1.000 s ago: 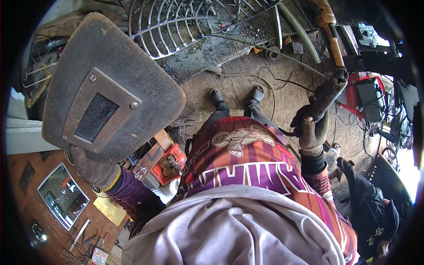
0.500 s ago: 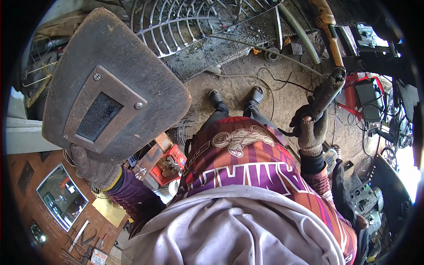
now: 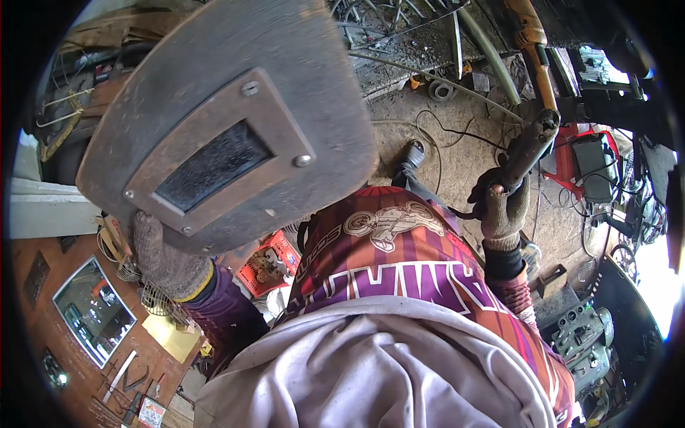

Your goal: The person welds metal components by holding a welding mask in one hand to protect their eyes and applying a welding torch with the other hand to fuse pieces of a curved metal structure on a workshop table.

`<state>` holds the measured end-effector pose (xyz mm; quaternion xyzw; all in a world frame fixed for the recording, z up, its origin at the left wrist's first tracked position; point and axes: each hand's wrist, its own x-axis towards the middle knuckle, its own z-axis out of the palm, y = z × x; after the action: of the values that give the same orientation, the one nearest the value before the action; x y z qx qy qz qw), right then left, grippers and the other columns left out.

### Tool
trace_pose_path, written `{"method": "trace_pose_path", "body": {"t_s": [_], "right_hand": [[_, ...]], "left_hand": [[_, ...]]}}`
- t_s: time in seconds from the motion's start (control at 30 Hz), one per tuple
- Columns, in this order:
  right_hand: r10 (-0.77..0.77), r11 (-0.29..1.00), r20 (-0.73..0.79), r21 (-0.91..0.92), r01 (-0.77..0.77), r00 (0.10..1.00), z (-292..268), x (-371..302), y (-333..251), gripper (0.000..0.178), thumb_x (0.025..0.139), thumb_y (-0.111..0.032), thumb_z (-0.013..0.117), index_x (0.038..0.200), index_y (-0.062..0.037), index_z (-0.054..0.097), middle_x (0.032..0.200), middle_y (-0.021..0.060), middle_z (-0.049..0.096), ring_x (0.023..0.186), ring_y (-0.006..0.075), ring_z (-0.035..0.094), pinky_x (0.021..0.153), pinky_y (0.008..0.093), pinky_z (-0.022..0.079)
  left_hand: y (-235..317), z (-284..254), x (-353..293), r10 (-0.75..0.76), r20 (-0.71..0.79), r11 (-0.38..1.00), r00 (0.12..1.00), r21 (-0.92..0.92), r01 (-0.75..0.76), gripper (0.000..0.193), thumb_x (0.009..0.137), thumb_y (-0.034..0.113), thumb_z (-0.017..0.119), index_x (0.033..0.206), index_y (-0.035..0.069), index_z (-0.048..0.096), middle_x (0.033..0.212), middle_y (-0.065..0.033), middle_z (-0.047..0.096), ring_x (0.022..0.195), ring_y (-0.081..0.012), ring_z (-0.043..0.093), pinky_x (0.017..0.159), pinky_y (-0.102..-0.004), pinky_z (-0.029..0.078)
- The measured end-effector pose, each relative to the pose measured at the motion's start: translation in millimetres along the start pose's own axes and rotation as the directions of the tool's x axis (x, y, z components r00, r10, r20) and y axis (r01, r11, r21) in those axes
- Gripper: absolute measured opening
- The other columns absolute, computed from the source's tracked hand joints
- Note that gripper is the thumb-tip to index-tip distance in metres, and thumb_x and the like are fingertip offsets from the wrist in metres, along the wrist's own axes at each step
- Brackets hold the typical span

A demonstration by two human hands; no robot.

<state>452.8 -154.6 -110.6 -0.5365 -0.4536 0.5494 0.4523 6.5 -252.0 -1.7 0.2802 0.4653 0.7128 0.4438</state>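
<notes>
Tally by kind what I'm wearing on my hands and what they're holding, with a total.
Knit gloves: 2, on left hand and right hand
Welding shield: 1, in left hand
Dark tubular tool: 1, in right hand
Total: 4

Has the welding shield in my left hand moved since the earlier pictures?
Yes: the welding shield has moved rightward, its right edge now closer to the greenish pipe.

- Left hand [image 3: 168, 260]: grey knit glove [image 3: 187, 277], yellow-edged cuff [image 3: 202, 284], purple sleeve [image 3: 230, 308]
- Right hand [image 3: 508, 214]: similar glove [image 3: 503, 227], black cuff [image 3: 505, 263]
- Between hands: striped maroon jersey [image 3: 414, 255], motorcycle print [image 3: 385, 224]
- Nearer than hands: pale cloth [image 3: 378, 357]
- Lower than hands: dark trousers [image 3: 416, 184], sandal [image 3: 412, 153]
</notes>
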Motion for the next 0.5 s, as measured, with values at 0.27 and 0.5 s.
{"method": "trace_pose_path", "body": {"t_s": [0.27,0.5], "right_hand": [[-0.038,0.999,0.018,-0.034,0.038,0.999,-1.8,1.3,4.3,0.069,0.086,-0.042,0.068,0.130,0.0014,0.038,0.083,0.0062,0.060,0.063,0.0118,0.058,0.050,0.0224,0.047],[-0.081,0.993,0.054,0.095,0.076,0.995,5.4,2.9,2.1,0.065,0.088,-0.033,0.069,0.132,0.0012,0.036,0.084,0.0064,0.059,0.065,0.0126,0.057,0.058,0.0265,0.049]], "left_hand": [[-28.9,16.9,2.1,0.231,-0.011,0.700,0.973,0.696,-0.159,0.047,0.091,0.012,0.053,0.136,0.002,0.041,0.130,-0.0193,0.052,0.120,-0.0257,0.051,0.102,-0.0411,0.043],[-18.0,66.4,9.7,0.186,0.097,0.874,0.978,0.439,-0.209,0.049,0.088,0.002,0.058,0.135,0.001,0.044,0.124,-0.0173,0.057,0.111,-0.0231,0.059,0.099,-0.0348,0.048]]}}
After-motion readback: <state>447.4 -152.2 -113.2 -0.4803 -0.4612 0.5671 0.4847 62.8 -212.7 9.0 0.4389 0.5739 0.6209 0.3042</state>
